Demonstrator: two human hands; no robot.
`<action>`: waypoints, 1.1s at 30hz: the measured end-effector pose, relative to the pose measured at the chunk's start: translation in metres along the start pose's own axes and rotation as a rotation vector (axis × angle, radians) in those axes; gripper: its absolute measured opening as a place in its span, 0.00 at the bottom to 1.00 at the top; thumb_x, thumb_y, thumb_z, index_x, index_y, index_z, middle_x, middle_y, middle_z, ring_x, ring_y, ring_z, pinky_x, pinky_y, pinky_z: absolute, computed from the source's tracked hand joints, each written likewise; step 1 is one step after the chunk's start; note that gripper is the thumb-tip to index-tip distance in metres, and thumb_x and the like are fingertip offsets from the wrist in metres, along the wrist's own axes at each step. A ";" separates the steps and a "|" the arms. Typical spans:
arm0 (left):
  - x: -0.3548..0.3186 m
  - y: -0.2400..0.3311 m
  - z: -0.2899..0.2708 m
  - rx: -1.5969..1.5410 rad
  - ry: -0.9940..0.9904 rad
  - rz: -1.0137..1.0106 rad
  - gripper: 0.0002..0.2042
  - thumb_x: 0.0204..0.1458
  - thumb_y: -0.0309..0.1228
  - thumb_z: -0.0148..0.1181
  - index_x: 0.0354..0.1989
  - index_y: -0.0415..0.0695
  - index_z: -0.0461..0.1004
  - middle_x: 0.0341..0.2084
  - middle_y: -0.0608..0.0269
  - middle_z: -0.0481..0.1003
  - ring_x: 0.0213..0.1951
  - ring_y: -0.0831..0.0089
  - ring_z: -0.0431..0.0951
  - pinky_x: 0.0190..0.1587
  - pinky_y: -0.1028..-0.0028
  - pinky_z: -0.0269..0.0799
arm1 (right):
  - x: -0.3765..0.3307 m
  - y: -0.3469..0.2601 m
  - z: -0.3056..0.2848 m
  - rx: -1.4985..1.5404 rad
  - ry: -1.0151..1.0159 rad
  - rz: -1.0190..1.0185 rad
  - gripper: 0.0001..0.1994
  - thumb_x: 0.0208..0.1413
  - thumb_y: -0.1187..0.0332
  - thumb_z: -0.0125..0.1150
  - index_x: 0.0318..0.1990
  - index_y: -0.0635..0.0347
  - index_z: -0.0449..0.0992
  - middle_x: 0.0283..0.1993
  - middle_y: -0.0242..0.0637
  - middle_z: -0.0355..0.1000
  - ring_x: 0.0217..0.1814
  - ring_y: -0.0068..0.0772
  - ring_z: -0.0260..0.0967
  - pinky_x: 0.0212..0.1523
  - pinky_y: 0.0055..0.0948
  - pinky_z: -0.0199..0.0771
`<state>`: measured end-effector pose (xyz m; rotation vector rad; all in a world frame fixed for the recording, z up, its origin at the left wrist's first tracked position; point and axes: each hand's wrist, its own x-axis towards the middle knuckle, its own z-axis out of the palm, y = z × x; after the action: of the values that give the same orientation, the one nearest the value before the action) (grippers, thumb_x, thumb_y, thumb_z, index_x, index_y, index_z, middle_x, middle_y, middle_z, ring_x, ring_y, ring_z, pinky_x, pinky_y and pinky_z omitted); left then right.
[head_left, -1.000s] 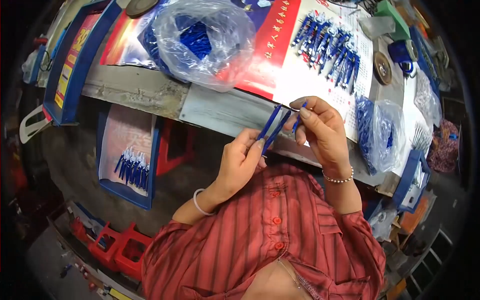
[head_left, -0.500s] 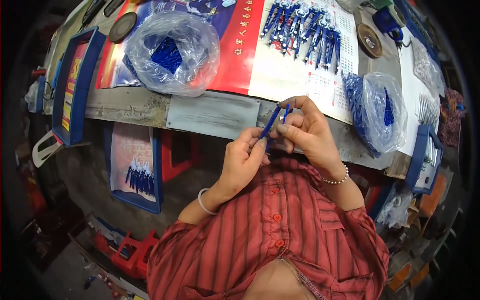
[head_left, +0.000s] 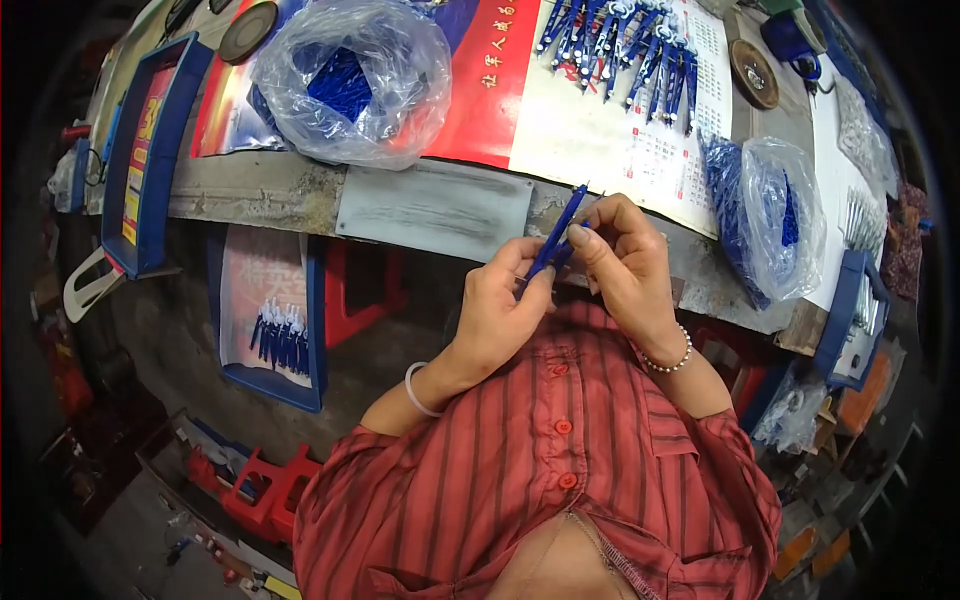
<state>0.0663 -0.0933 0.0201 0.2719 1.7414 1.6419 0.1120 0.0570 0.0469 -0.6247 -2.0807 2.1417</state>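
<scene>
My left hand [head_left: 500, 310] and my right hand [head_left: 620, 260] meet at the table's near edge, both gripping one blue pen [head_left: 560, 232] that points up and away. The left fingers hold its lower part; the right thumb and forefinger pinch its middle. A row of finished blue pens [head_left: 630, 45] lies on a calendar sheet [head_left: 600, 130] beyond my hands.
A clear bag of blue parts [head_left: 345, 80] sits at the far left of the table, another bag of blue parts [head_left: 765, 215] at the right. A blue tray [head_left: 150, 150] lies left; a lower blue tray with pens [head_left: 275, 330] and a red stool [head_left: 360, 290] stand below.
The two separate blue pieces seen a second ago now look like a single pen held between both hands. The view has shifted slightly; my hands stay at the table edge.
</scene>
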 end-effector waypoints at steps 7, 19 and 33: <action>-0.001 -0.002 -0.003 0.039 0.009 0.028 0.12 0.54 0.21 0.52 0.47 0.33 0.67 0.24 0.64 0.75 0.24 0.84 0.73 0.28 0.82 0.70 | 0.000 0.009 0.008 -0.163 0.017 -0.093 0.06 0.57 0.71 0.57 0.36 0.63 0.69 0.26 0.25 0.67 0.21 0.08 0.57 0.20 0.12 0.56; 0.000 0.000 -0.003 0.026 0.045 0.171 0.09 0.59 0.25 0.47 0.42 0.33 0.69 0.22 0.62 0.76 0.21 0.82 0.74 0.24 0.81 0.70 | -0.004 0.017 0.017 -0.202 0.285 -0.405 0.26 0.47 0.77 0.64 0.54 0.64 0.61 0.47 0.40 0.62 0.31 0.22 0.62 0.28 0.19 0.69; -0.001 0.012 0.020 -0.019 -0.105 0.213 0.08 0.59 0.28 0.45 0.31 0.37 0.65 0.13 0.65 0.69 0.15 0.81 0.71 0.18 0.79 0.65 | -0.004 0.020 0.010 0.364 0.174 -0.141 0.07 0.57 0.71 0.55 0.28 0.62 0.71 0.24 0.24 0.66 0.23 0.10 0.57 0.22 0.15 0.58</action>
<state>0.0757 -0.0764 0.0328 0.5410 1.6628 1.7591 0.1161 0.0447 0.0285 -0.5757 -1.5453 2.2144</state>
